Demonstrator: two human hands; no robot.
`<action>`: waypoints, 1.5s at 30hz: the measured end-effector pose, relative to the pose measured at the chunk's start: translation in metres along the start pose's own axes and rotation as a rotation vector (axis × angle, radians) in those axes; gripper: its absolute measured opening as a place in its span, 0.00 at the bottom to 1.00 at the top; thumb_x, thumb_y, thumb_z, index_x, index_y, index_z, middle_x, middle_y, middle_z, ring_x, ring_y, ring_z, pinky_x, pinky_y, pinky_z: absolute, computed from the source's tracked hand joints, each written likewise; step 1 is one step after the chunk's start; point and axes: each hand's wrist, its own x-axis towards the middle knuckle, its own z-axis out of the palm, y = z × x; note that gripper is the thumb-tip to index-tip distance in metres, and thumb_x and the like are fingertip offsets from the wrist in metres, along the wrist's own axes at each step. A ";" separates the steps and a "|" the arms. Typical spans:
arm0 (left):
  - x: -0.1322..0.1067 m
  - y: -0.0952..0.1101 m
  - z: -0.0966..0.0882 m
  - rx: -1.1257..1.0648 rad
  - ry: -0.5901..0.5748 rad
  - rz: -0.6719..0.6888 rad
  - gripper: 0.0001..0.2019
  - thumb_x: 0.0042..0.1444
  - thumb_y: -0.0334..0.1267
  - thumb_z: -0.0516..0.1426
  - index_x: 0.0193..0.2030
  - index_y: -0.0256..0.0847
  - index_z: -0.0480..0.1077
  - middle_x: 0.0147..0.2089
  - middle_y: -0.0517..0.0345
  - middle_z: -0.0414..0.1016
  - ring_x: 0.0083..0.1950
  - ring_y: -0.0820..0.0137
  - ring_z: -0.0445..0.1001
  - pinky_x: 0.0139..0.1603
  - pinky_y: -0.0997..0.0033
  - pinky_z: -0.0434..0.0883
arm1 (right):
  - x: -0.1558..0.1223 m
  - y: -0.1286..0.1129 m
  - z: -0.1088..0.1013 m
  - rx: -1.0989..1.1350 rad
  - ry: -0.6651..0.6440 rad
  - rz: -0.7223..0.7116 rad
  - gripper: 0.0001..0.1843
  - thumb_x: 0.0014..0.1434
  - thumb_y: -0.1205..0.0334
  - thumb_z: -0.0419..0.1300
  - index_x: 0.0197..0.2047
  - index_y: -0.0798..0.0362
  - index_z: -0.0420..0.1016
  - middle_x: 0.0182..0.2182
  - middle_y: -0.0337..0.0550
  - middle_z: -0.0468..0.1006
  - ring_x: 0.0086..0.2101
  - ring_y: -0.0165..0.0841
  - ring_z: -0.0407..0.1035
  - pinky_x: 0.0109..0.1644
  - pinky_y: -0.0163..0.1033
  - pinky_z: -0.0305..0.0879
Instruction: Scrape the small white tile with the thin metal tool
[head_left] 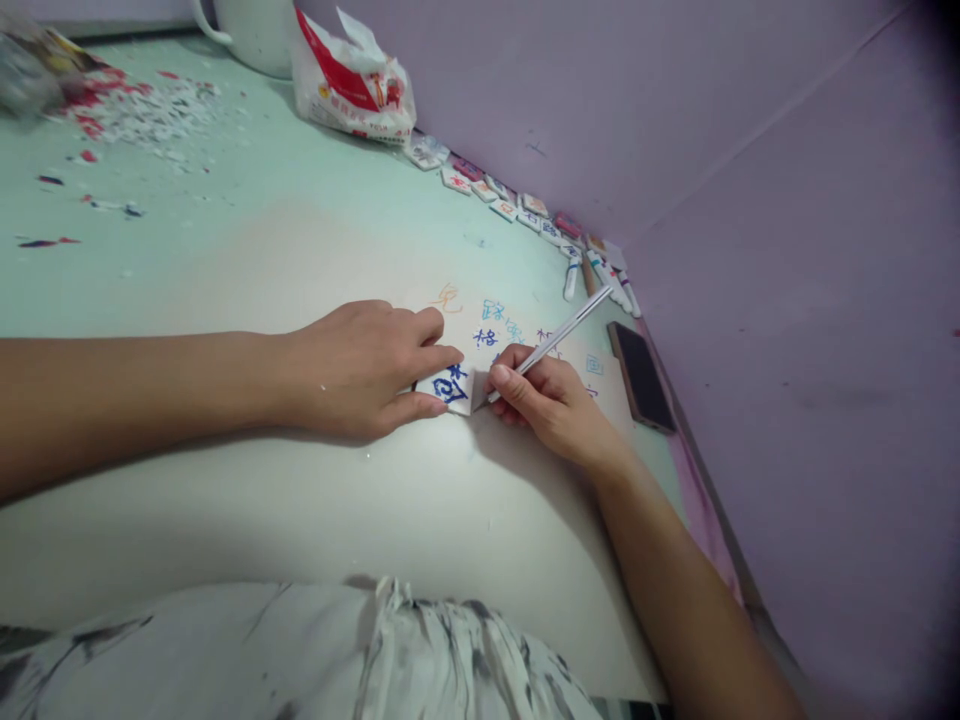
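Note:
My left hand (367, 365) rests on the pale green table (247, 250), fingers curled, pinching a small white tile (450, 385) with a blue character between thumb and forefinger. My right hand (544, 400) grips a thin silver pen-like tool (559, 335) in a writing hold. Its tip touches the tile's right edge. Blue and orange characters (491, 320) are written on the table just behind the hands.
A black phone (641, 375) lies right of my hands by the purple wall. A row of small tiles and markers (540, 215) lines the wall. A red-and-white plastic bag (352, 85) and white mug (255, 30) stand at the back; paper scraps (142, 110) lie far left.

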 end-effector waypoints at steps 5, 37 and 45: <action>0.001 0.000 0.000 0.018 0.003 0.003 0.24 0.66 0.52 0.46 0.60 0.45 0.70 0.49 0.46 0.72 0.36 0.61 0.72 0.36 0.63 0.61 | -0.001 0.000 0.000 0.005 -0.002 -0.002 0.29 0.62 0.34 0.56 0.28 0.53 0.69 0.23 0.36 0.69 0.23 0.26 0.62 0.29 0.35 0.59; 0.001 0.001 0.000 0.017 -0.010 -0.006 0.23 0.66 0.52 0.46 0.60 0.46 0.69 0.49 0.47 0.71 0.37 0.61 0.72 0.38 0.62 0.62 | -0.001 -0.002 0.000 -0.004 0.002 0.006 0.30 0.61 0.33 0.56 0.29 0.53 0.70 0.24 0.36 0.69 0.23 0.26 0.63 0.29 0.35 0.59; 0.000 0.000 0.000 -0.015 0.003 -0.009 0.23 0.66 0.52 0.47 0.60 0.46 0.70 0.50 0.46 0.72 0.38 0.62 0.72 0.38 0.63 0.63 | 0.000 -0.002 0.000 -0.005 -0.003 0.007 0.29 0.62 0.33 0.56 0.29 0.53 0.69 0.24 0.36 0.69 0.24 0.27 0.63 0.29 0.35 0.59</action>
